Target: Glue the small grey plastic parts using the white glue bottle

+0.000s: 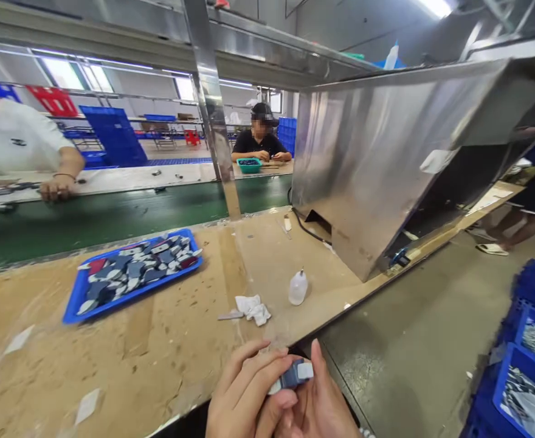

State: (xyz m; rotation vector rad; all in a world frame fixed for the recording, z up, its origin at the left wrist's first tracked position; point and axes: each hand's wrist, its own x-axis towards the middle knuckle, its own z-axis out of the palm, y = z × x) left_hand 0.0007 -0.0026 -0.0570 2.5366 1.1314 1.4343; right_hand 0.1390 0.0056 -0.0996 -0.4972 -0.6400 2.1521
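Observation:
Close to the bench's front edge, both my hands are around a small dark-blue and white plastic piece (290,375). My left hand (247,389) lays its bent fingers over the piece from the left. From below and the right my right hand (324,398) supports it, its thumb pointing up beside the white end. The fingers hide much of the piece. Ahead of my hands lie a crumpled white tissue (255,309), a thin flat blade-like strip (231,316) and a small translucent bottle (298,288) with a narrow tip, standing upright.
A blue tray (133,297) full of similar blue and white pieces rests on the wooden bench (176,340). A metal hood (354,170) stands at the right. Behind runs a green conveyor belt (171,204), with two people beyond. Blue crates (500,377) are at the lower right.

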